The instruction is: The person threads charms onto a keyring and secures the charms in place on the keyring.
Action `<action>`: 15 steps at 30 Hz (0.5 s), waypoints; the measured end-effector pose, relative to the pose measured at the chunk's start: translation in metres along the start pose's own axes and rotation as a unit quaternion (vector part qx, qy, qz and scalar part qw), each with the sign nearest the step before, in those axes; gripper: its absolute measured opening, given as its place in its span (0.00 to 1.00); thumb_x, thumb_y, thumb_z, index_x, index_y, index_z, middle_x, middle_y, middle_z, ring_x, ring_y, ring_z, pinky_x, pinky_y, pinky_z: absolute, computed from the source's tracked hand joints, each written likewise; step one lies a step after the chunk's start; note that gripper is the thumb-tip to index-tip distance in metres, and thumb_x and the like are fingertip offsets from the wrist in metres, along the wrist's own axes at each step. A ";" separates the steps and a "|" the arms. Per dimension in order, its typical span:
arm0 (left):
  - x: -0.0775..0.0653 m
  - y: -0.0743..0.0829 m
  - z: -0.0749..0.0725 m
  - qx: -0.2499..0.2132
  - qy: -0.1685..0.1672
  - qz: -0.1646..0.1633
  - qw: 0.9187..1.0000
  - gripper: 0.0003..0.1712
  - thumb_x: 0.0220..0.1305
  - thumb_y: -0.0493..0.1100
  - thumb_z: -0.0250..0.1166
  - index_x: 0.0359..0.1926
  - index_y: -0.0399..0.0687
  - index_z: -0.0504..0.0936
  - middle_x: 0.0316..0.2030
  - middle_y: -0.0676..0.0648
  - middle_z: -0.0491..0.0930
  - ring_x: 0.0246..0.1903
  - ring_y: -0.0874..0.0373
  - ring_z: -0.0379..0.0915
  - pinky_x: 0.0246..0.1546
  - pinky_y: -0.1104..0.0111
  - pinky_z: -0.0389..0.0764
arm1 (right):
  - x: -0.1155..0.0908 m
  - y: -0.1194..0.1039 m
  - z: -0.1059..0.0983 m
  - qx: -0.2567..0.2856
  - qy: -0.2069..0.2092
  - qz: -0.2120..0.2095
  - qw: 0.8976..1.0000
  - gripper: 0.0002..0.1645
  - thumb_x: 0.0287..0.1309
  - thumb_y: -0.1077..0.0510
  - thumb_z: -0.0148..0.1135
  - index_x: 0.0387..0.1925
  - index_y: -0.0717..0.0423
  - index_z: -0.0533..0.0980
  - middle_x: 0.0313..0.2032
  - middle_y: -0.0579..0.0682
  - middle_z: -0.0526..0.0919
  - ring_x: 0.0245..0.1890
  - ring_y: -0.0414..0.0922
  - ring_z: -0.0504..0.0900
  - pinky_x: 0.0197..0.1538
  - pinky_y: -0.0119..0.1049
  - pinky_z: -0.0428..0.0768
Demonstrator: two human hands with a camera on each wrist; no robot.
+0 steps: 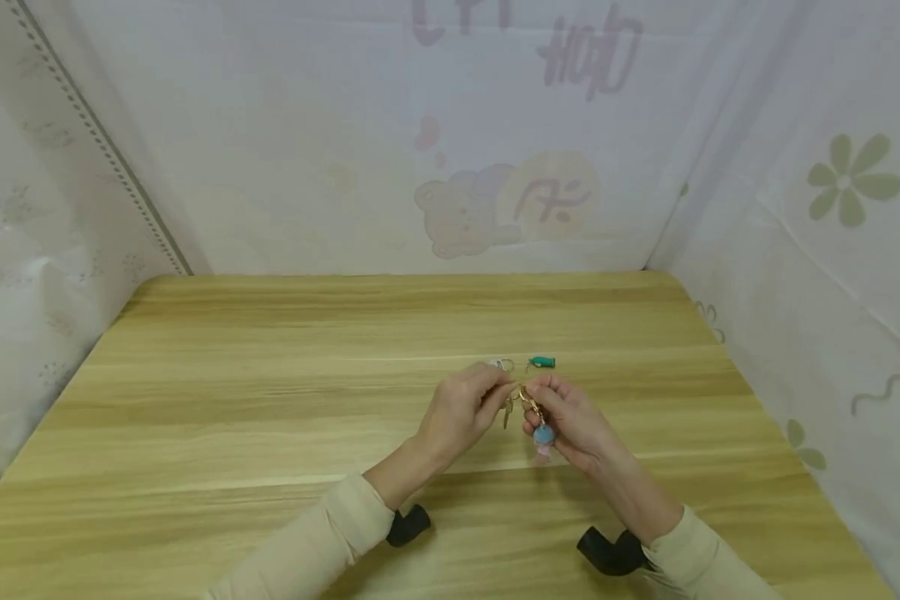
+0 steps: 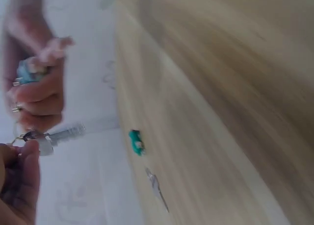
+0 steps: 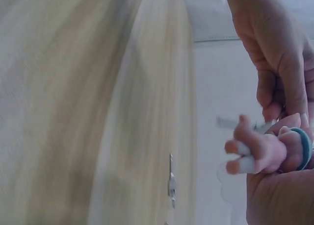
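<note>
Held out over the table, my left hand [image 1: 461,412] pinches a thin key ring between thumb and forefinger. A metal key [image 2: 66,133] hangs from that ring, its blade sticking out past the thumb in the left wrist view. Close beside it, my right hand [image 1: 581,425] holds a keychain by its gold clasp [image 1: 528,400], fingers curled around it. From the clasp hangs a small figure charm [image 1: 543,437] in blue and pink; its pink limbs [image 3: 265,151] show large in the right wrist view. The fingertips of both hands nearly meet at the ring.
Beyond the hands, a green charm [image 1: 543,362] with a short chain lies on the wooden table [image 1: 285,400]. To its left is a small silver key-like piece [image 2: 156,188], with a ring beside it in the head view. Printed cloth walls [image 1: 307,150] stand around the table's back and sides.
</note>
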State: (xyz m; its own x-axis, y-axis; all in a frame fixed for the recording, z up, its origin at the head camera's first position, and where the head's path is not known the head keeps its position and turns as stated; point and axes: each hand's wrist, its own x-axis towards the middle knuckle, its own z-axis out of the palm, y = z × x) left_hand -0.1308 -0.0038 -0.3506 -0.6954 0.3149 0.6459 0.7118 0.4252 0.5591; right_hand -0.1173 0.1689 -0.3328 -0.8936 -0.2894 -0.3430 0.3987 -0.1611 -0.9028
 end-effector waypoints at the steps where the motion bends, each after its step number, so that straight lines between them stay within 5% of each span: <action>1: 0.001 0.000 -0.001 -0.020 -0.006 -0.021 1.000 0.01 0.59 0.35 0.65 0.32 0.41 0.82 0.23 0.50 0.80 0.19 0.68 0.67 0.19 0.83 0.68 | 0.000 -0.002 -0.001 -0.005 0.001 -0.001 1.000 0.06 0.70 0.58 0.46 0.34 0.53 0.67 0.20 0.43 0.73 0.19 0.35 0.74 0.25 0.24 0.74; 9: 0.003 -0.005 -0.006 -0.122 -0.077 -0.174 0.974 0.05 0.62 0.41 0.63 0.33 0.47 0.83 0.29 0.52 0.84 0.30 0.63 0.79 0.28 0.76 0.77 | 0.002 0.000 -0.010 -0.042 -0.041 0.016 0.998 0.07 0.70 0.58 0.45 0.35 0.55 0.68 0.21 0.43 0.73 0.18 0.35 0.73 0.26 0.24 0.74; 15: 0.001 -0.011 -0.005 -0.206 -0.133 -0.271 0.931 0.08 0.64 0.43 0.62 0.33 0.44 0.81 0.30 0.49 0.80 0.29 0.64 0.71 0.28 0.74 0.71 | 0.003 0.005 -0.019 -0.075 -0.080 0.030 0.994 0.11 0.70 0.53 0.46 0.38 0.57 0.70 0.21 0.43 0.74 0.20 0.36 0.74 0.23 0.23 0.74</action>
State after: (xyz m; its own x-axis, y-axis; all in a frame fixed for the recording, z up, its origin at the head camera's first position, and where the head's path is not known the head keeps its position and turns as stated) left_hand -0.1392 -0.0129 -0.3533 -0.9243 0.3712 0.0891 0.1879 0.2392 0.9526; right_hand -0.1215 0.1854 -0.3436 -0.8208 -0.4420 -0.3619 0.4034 0.0001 -0.9150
